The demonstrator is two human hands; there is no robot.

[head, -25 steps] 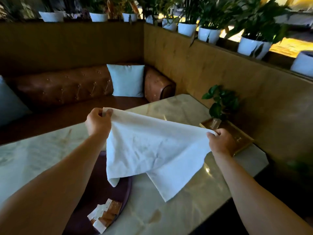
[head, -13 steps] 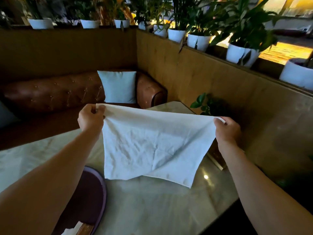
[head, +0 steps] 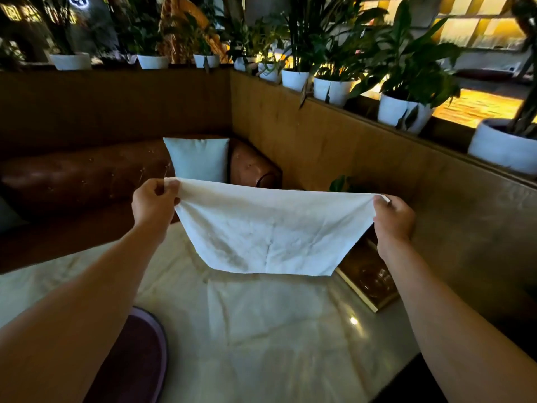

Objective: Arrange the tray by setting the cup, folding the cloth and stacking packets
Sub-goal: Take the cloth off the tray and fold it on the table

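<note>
The left hand pinches one top corner of the white square cloth between thumb and fingers, and the right hand pinches the opposite top corner the same way. The two hands are held well apart, so the top edge is drawn nearly taut and the cloth hangs flat and open, clear of the pale marble counter beneath it. That hold likely serves to square the cloth up and shake out its creases before the first fold.

Below and to the left of the cloth, by the left forearm, lies the round dark purple tray; only its right rim shows, so I cannot tell whether the cup or packets sit on it. Just right of the cloth, under its lower corner, a brown gold-edged rectangular board rests on the counter.
</note>
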